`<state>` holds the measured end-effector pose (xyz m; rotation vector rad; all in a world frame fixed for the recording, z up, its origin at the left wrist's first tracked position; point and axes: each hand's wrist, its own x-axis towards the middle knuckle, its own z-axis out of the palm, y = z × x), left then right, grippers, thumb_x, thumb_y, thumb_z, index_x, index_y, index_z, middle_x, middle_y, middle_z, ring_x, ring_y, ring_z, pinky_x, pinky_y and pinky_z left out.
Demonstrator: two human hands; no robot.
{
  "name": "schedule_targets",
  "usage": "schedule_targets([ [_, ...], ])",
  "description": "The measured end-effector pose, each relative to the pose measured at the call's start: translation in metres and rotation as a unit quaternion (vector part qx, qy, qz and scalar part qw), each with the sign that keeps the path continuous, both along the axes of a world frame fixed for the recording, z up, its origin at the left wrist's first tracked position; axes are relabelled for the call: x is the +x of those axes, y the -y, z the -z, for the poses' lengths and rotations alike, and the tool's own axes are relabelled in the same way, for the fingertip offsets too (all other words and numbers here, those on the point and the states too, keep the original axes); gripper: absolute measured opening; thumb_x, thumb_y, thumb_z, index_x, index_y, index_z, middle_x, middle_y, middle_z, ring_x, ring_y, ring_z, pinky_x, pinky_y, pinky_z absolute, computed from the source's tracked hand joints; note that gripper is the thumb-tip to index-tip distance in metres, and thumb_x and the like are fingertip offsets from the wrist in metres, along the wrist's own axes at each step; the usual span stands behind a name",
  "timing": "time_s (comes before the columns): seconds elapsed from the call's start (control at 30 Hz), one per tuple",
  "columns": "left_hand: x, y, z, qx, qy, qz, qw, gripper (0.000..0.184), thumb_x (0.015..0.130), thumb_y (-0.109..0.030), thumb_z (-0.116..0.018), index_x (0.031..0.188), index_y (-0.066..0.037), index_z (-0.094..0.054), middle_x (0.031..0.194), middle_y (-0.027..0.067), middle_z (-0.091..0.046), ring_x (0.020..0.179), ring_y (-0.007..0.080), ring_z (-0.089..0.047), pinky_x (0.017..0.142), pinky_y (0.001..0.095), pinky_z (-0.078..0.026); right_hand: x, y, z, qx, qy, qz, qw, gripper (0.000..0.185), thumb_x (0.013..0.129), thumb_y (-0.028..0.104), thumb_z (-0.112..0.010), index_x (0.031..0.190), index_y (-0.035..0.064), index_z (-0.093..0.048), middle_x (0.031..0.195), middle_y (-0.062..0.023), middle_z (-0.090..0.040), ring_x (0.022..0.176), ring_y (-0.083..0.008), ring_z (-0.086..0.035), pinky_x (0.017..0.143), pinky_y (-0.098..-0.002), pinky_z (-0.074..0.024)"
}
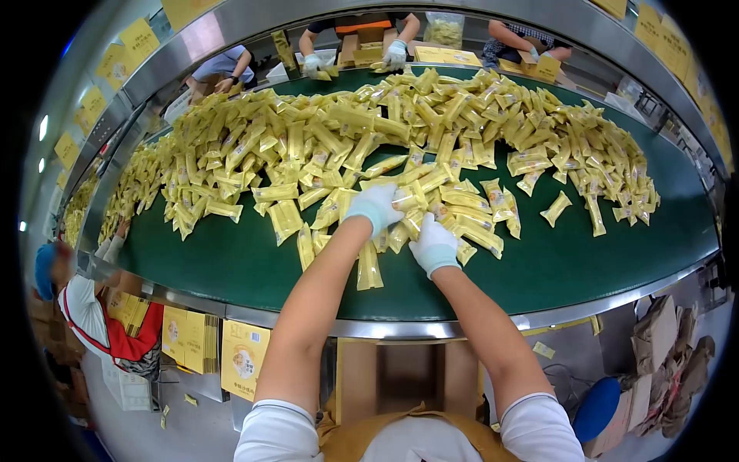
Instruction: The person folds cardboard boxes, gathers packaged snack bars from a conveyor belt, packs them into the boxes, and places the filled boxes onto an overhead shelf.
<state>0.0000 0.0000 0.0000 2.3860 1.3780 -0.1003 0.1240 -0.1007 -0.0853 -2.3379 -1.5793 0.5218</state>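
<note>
Many small yellow snack packets (292, 142) lie in a long heap on the green conveyor belt (231, 262). My left hand (373, 206), in a white glove, is closed at the near edge of the heap, with a snack packet (409, 197) at its fingertips. Just right of it and closer to me, my gloved right hand (434, 246) has its fingers curled against packets. Its fingertips are partly hidden among them. One packet (369, 268) lies on the belt below my left hand, and a single packet (556, 209) lies apart at right.
An open cardboard box (358, 385) stands below the belt's metal edge (385, 329) in front of me. Yellow cartons (245, 358) are at left. Co-workers with gloved hands (395, 55) work across the belt; another person (108, 323) is at left. Flattened cardboard (654, 339) is stacked at right.
</note>
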Motion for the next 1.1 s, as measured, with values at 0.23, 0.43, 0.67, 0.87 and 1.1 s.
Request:
schedule_targets([
  [0.23, -0.004, 0.004, 0.013, 0.033, -0.007, 0.023, 0.999, 0.045, 0.077, -0.023, -0.073, 0.118, -0.009, -0.059, 0.113, 0.0206, -0.068, 0.106, 0.0387, -0.065, 0.09, 0.0438, -0.053, 0.007, 0.01, -0.015, 0.003, -0.001, -0.038, 0.999, 0.038, 0.082, 0.021, -0.071, 0.112, 0.0069, -0.052, 0.095, -0.0184, -0.072, 0.092, -0.0376, -0.071, 0.082, -0.0475, -0.0543],
  [0.43, -0.018, 0.042, 0.032, 0.118, -0.006, -0.033, 0.992, 0.046, 0.085, -0.028, -0.067, 0.129, -0.017, -0.058, 0.109, 0.0158, -0.071, 0.101, 0.036, -0.068, 0.086, 0.0458, -0.054, 0.009, 0.044, -0.025, -0.001, 0.076, -0.143, 0.987, 0.029, 0.084, 0.015, -0.065, 0.111, 0.0093, -0.055, 0.095, -0.017, -0.073, 0.092, -0.0374, -0.071, 0.079, -0.047, -0.0551],
  [0.67, -0.141, 0.112, 0.013, 0.195, 0.01, -0.107, 0.975, 0.048, 0.083, -0.031, -0.072, 0.128, -0.019, -0.06, 0.102, 0.0126, -0.072, 0.095, 0.0325, -0.069, 0.081, 0.0439, -0.054, 0.079, 0.126, 0.011, 0.144, 0.301, -0.211, 0.919, 0.02, 0.087, 0.015, -0.059, 0.107, 0.0142, -0.058, 0.08, -0.0054, -0.063, 0.071, -0.0235, -0.068, 0.06, -0.0396, -0.0527],
  [0.87, -0.245, 0.126, 0.074, 0.343, -0.048, -0.206, 0.915, 0.053, 0.073, -0.009, -0.075, 0.124, -0.008, -0.06, 0.108, 0.0091, -0.067, 0.101, 0.0287, -0.064, 0.089, 0.0402, -0.05, 0.068, 0.177, -0.022, 0.172, 0.235, -0.203, 0.935, 0.06, 0.084, 0.034, -0.069, 0.132, 0.0042, -0.053, 0.11, -0.0168, -0.058, 0.114, -0.0345, -0.054, 0.1, -0.046, -0.0405],
  [1.1, -0.238, 0.161, 0.086, 0.305, -0.097, -0.126, 0.939, 0.097, 0.072, -0.053, -0.081, 0.143, 0.001, -0.042, 0.124, 0.0173, -0.055, 0.117, 0.0337, -0.051, 0.105, 0.0428, -0.038, 0.089, 0.17, -0.013, 0.041, 0.147, -0.198, 0.968, 0.104, 0.068, 0.05, -0.083, 0.145, -0.0036, -0.038, 0.126, -0.0161, -0.054, 0.116, -0.0337, -0.049, 0.1, -0.0447, -0.0387],
])
